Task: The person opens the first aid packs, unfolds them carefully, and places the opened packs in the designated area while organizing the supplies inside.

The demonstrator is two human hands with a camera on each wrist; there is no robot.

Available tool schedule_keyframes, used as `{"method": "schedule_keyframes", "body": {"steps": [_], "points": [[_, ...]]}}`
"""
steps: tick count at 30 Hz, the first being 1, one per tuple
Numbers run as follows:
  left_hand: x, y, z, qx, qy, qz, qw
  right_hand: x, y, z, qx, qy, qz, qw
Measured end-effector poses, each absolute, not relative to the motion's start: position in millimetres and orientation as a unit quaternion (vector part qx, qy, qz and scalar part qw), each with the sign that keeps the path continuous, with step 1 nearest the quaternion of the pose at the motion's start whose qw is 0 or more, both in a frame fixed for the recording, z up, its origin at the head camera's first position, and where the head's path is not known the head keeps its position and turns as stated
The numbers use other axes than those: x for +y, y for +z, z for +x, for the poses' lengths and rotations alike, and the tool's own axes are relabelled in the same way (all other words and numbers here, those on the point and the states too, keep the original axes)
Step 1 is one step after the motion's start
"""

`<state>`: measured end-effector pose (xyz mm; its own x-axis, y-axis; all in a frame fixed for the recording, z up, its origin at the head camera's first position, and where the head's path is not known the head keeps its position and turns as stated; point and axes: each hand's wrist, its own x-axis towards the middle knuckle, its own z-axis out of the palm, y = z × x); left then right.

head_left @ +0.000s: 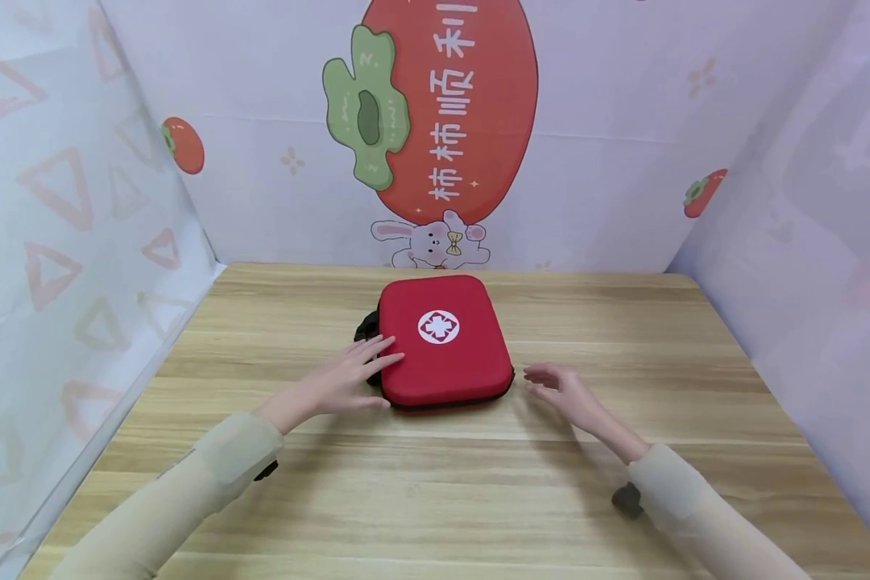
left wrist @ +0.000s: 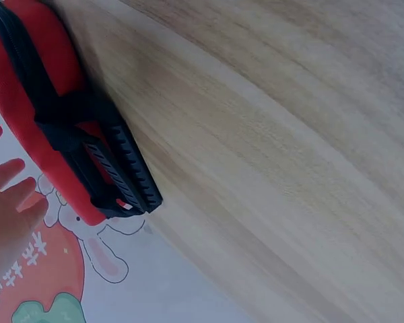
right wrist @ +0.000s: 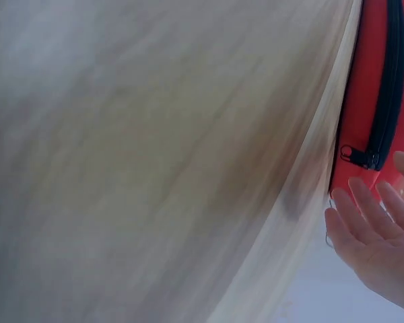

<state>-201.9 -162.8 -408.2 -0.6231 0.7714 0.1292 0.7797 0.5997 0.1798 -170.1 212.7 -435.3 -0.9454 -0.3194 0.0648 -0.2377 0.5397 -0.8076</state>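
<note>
A red first aid case [head_left: 445, 358] with a white cross emblem [head_left: 438, 327] lies flat on the wooden table. My left hand [head_left: 344, 379] is at its left side, fingers spread, the fingertips over the edge of the lid; whether they touch it I cannot tell. Black handles [left wrist: 121, 161] stick out from that side in the left wrist view. Just off the case's right front corner is my right hand [head_left: 565, 395], its fingers slightly bent and holding nothing. A zipper pull [right wrist: 357, 157] shows near those fingers in the right wrist view.
The wooden tabletop [head_left: 435, 499] extends around the case. Behind it hangs a white printed cloth [head_left: 594, 201] with a big red persimmon and a rabbit. Similar cloth walls stand at the left [head_left: 65, 266] and right [head_left: 819, 242].
</note>
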Motion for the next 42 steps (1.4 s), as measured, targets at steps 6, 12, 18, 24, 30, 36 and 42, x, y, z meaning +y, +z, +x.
{"method": "schedule_keyframes", "body": {"steps": [6, 12, 18, 24, 30, 36, 42], "points": [[-161.3, -412.0, -209.7, -0.883, -0.109, -0.457, 0.009, 202.9, -439.3, -173.9, 0.849, -0.501, -0.158, 0.058], [-158.9, -412.8, -216.5, -0.882, -0.111, -0.457, 0.001, 199.0, -442.1, -178.3, 0.863, -0.484, -0.126, 0.068], [-158.6, -412.0, -217.4, -0.885, -0.115, -0.450, -0.012, 197.1, -442.3, -185.1, 0.856, -0.498, -0.112, 0.080], [-159.1, -412.6, -217.7, -0.881, -0.107, -0.461, -0.001, 194.9, -438.2, -190.7, 0.839, -0.527, -0.085, 0.106], [-159.9, -414.6, -218.4, -0.882, -0.109, -0.459, 0.000, 193.9, -436.0, -194.7, 0.842, -0.525, -0.059, 0.109], [-159.9, -416.1, -216.8, -0.881, -0.112, -0.459, 0.004, 192.8, -434.3, -195.9, 0.869, -0.482, -0.056, 0.090], [-161.7, -419.7, -216.1, -0.870, -0.119, -0.478, 0.027, 190.5, -434.6, -191.3, 0.892, -0.442, -0.056, 0.080]]}}
